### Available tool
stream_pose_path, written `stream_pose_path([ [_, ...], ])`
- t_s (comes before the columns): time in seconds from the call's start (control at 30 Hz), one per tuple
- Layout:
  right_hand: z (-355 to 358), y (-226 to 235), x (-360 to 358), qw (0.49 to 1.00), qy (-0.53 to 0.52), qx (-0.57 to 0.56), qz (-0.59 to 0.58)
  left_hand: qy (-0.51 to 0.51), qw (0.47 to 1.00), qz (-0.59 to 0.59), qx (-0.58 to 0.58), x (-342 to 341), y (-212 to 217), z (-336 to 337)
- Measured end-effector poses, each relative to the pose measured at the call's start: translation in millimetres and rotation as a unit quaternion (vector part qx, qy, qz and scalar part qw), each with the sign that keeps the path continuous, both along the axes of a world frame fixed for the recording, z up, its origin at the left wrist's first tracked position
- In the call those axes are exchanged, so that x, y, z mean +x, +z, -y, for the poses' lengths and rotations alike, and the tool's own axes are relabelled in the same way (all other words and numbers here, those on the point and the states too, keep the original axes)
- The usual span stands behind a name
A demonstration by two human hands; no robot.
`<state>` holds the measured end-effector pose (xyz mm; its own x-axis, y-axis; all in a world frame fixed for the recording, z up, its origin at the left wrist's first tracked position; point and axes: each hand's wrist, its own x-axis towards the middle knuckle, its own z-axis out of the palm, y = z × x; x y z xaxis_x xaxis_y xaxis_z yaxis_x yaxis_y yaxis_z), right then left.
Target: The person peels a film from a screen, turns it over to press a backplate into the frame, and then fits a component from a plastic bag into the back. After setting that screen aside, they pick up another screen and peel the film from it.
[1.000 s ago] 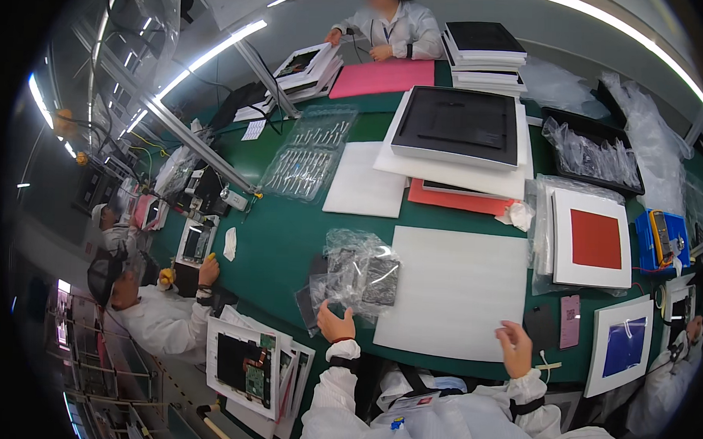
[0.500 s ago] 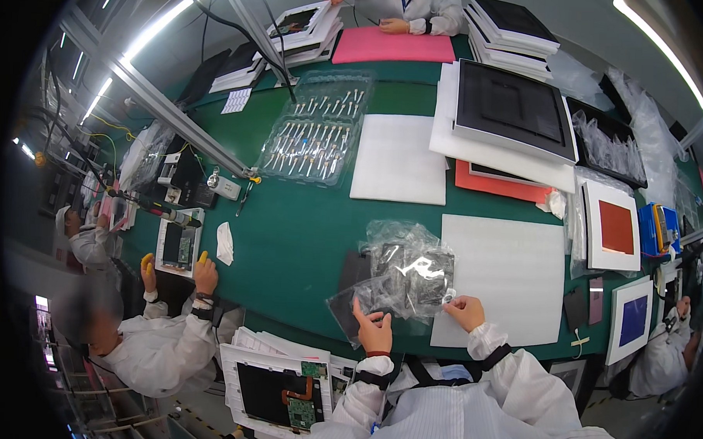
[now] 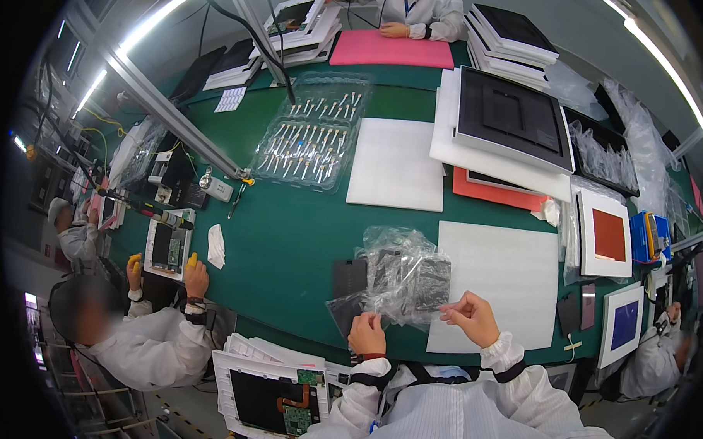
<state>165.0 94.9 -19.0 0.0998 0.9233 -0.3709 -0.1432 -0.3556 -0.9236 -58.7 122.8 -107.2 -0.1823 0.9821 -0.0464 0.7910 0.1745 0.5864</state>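
The left hand point(image 3: 367, 335) has been curled in by the clear bag point(image 3: 400, 261) on the table point(image 3: 289, 240); its grip cannot be told. The bag's right edge is pinched by the right hand point(image 3: 473, 318), so two sides are reached.

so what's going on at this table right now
Over a green table, the right hand appears to pinch a clear, crumpled plastic bag by its lower right edge; the left hand is at its lower edge, grip unclear. A dark, flat rectangular piece shows at its left. A white rectangular foam sheet lies to the right. Farther left, a white-coated co-worker is busy at a white-framed panel.
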Motion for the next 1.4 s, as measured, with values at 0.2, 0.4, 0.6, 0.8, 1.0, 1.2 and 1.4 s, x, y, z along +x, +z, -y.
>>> stream_pose_path([
  [0.2,-10.6,5.0,3.2,0.986,0.006,0.013,0.166,0.104,0.991,0.057,0.066,-15.2,16.9,-4.9],
  [0.4,-19.9,0.7,17.6,0.974,-0.005,0.022,0.227,0.196,0.968,0.147,0.061,-32.3,14.1,-6.0],
  [0.6,-33.7,26.6,53.3,0.969,-0.048,0.007,0.242,0.293,0.899,0.327,0.012,-46.0,11.0,-12.1],
  [0.8,-30.2,44.8,74.5,0.991,-0.069,-0.082,0.082,0.261,0.897,0.358,0.005,-35.9,7.5,-5.5],
  [1.0,-4.7,22.0,67.9,0.963,-0.036,-0.223,-0.145,-0.082,0.936,0.342,0.026,4.8,57.3,0.9],
  [1.2,4.7,8.5,46.8,0.97,0.05,-0.219,-0.095,-0.243,0.78,0.571,-0.076,19.8,98.1,-15.8],
  [1.4,4.3,-10.2,32.6,0.99,0.052,-0.121,-0.045,-0.003,0.846,0.53,-0.062,12.6,66.0,-49.5],
])
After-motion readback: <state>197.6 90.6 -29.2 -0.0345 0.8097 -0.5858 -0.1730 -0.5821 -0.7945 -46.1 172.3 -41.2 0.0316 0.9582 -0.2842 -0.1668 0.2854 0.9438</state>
